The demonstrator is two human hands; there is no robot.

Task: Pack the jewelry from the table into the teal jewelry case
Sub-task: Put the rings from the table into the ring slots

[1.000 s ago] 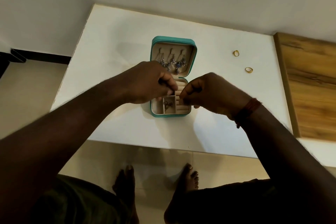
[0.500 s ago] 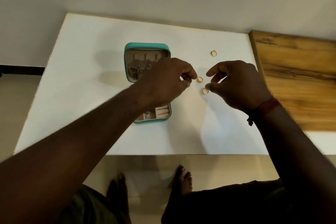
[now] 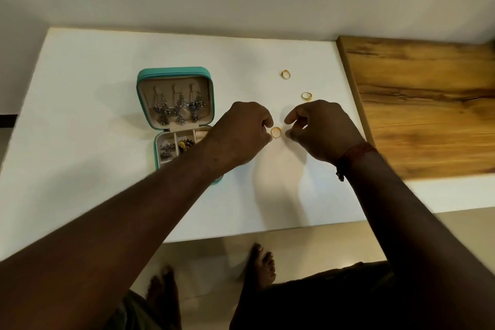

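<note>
The teal jewelry case [image 3: 175, 71] lies open on the white table [image 3: 80, 88]. Dark earrings hang in its lid, and more pieces sit in its tray compartments [image 3: 171, 149], partly hidden by my left forearm. To the right of the case, my left hand [image 3: 241, 136] pinches a gold ring [image 3: 276, 132] at its fingertips. My right hand [image 3: 321, 128] faces it from the right, thumb and forefinger apart, just short of the ring. Two more gold rings, one far [image 3: 285, 74] and one nearer [image 3: 306, 96], lie on the table beyond my hands.
A wooden surface [image 3: 428, 104] adjoins the table on the right. The table's front edge runs below my arms, with bare feet [image 3: 261, 265] on the tiled floor beneath. A wall rises behind the table.
Both hands have left the case's tray and moved right, to the open table near the loose rings. A gold ring is now at my left fingertips.
</note>
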